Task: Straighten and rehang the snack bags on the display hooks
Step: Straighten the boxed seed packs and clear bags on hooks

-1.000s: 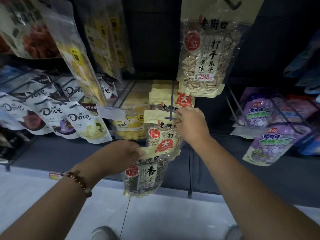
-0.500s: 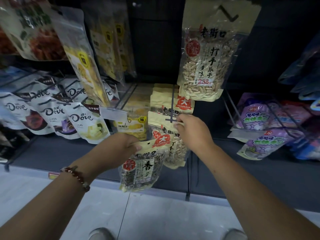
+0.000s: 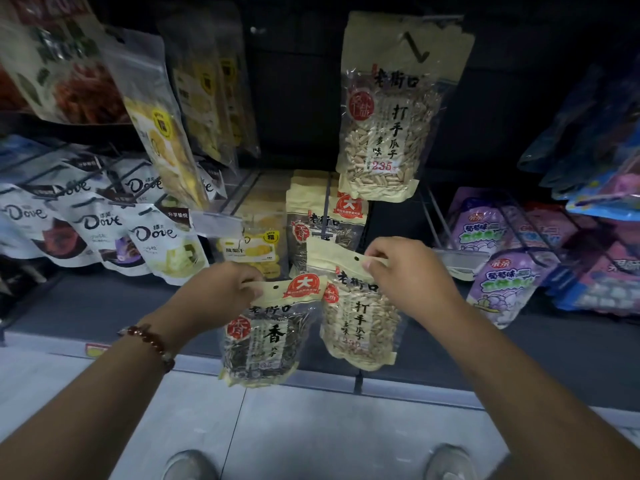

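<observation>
The left hand pinches the top of a dark-seed bag marked 香; the right hand pinches a pale-seed bag reading 打手瓜子, both off the hook. Another 打手瓜子 bag marked 235 hangs above; Dove packs hang left.

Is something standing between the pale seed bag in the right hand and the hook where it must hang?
Nothing visible does. The right hand pinches the pale seed bag by its top, just below the hook. Dark seed bags hang further back on that hook, leaving its tip free.
</observation>
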The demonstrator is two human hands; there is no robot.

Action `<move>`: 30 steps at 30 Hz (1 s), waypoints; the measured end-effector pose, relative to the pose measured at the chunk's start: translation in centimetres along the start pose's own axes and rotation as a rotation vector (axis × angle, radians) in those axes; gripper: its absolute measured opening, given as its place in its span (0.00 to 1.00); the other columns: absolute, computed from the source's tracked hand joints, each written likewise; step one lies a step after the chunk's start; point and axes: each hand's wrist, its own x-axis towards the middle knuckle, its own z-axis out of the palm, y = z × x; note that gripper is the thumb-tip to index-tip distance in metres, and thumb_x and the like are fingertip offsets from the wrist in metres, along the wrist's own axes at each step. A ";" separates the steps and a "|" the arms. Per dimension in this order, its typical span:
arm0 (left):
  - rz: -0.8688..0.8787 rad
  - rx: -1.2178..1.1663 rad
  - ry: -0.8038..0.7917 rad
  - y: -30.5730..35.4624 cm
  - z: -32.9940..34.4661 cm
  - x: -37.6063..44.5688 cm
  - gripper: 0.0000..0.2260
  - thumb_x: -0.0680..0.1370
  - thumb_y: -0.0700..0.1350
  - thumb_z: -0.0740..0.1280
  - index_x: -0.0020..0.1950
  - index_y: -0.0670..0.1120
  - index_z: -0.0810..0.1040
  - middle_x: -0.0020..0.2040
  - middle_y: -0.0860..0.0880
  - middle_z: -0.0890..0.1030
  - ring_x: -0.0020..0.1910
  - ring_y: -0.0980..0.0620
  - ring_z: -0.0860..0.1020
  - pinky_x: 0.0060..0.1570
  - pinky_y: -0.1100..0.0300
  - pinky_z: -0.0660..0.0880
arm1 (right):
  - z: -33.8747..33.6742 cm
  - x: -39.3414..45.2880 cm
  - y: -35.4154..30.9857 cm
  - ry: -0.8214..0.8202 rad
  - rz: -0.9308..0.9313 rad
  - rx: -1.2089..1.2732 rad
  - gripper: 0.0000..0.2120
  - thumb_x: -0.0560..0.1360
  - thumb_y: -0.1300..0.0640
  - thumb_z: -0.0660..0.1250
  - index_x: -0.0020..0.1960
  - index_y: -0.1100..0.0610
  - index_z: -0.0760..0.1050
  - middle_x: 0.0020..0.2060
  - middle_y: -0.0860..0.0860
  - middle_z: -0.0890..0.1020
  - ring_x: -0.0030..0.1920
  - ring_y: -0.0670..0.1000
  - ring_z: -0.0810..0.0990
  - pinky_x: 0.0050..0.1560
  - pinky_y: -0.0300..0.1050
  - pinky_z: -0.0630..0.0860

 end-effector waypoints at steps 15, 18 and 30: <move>-0.005 -0.018 0.155 1.5 0.9 1.7 0.07 0.82 0.48 0.62 0.48 0.49 0.79 0.41 0.49 0.80 0.42 0.47 0.78 0.42 0.53 0.76 | -6.7 -4.0 2.0 0.151 0.004 0.007 0.04 0.78 0.53 0.65 0.45 0.48 0.78 0.40 0.42 0.78 0.40 0.40 0.75 0.36 0.40 0.68; 0.007 0.012 0.163 2.1 1.3 2.4 0.08 0.82 0.49 0.61 0.51 0.50 0.79 0.44 0.51 0.80 0.44 0.48 0.77 0.41 0.56 0.72 | -6.6 -4.1 2.2 0.130 -0.003 -0.007 0.04 0.77 0.53 0.67 0.44 0.48 0.78 0.38 0.41 0.79 0.40 0.41 0.75 0.37 0.44 0.71; 0.043 -0.131 0.193 3.7 2.5 6.6 0.07 0.82 0.50 0.61 0.49 0.52 0.78 0.36 0.50 0.81 0.35 0.49 0.80 0.37 0.53 0.78 | -4.4 -2.9 2.9 -0.002 0.005 0.049 0.05 0.76 0.52 0.66 0.41 0.48 0.78 0.38 0.42 0.80 0.40 0.41 0.76 0.42 0.49 0.76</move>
